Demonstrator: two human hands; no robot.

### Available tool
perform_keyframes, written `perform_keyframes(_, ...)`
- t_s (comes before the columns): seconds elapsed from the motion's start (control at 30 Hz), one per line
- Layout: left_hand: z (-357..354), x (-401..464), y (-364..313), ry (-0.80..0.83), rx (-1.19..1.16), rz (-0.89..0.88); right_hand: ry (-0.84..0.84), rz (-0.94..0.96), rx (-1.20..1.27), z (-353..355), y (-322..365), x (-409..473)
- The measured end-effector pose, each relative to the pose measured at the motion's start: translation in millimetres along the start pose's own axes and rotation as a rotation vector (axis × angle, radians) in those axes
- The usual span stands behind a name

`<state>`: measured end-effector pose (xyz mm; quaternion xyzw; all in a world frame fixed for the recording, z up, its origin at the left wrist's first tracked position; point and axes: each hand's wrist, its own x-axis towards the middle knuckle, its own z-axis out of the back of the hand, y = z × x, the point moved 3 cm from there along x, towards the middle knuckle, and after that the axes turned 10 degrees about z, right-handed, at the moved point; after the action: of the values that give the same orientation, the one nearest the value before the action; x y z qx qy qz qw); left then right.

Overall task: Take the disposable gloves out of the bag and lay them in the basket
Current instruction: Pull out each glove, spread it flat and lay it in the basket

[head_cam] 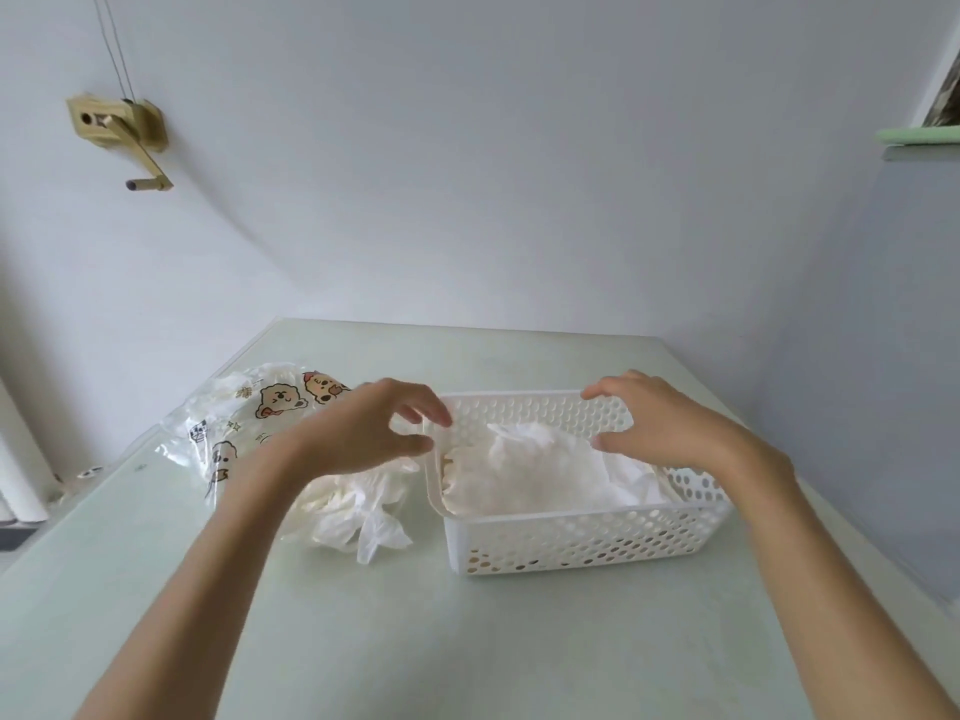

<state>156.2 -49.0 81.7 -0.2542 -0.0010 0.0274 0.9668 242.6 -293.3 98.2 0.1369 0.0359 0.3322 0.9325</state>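
Note:
A white perforated basket (582, 537) stands on the pale green table, holding a crumpled heap of clear disposable gloves (524, 470). Left of it lies a clear bag (244, 413) printed with cartoon bears, and more gloves (358, 517) spill from its mouth onto the table. My left hand (374, 428) hovers over the basket's left rim with loosely curved fingers and holds nothing. Above the basket's right half, my right hand (654, 423) has its fingers spread and curved, also holding nothing.
The table (363, 641) runs to a white wall at the back and a grey wall at the right. A brass crank fitting (124, 132) is mounted on the wall at upper left. A white pipe (21, 475) stands beyond the table's left edge.

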Motion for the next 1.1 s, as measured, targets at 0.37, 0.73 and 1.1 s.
perform_keyframes(0.37,15,-27,107,-0.059,-0.065,0.294,-0.152,0.276,-0.309,-85,171,45)
perform_keyframes(0.73,31,-34,105,-0.083,-0.279,0.108,-0.019,0.234,0.337,-60,166,69)
perform_keyframes(1.1,35,-25,85,-0.457,-0.317,0.06,-0.254,0.286,0.766,-46,171,67)
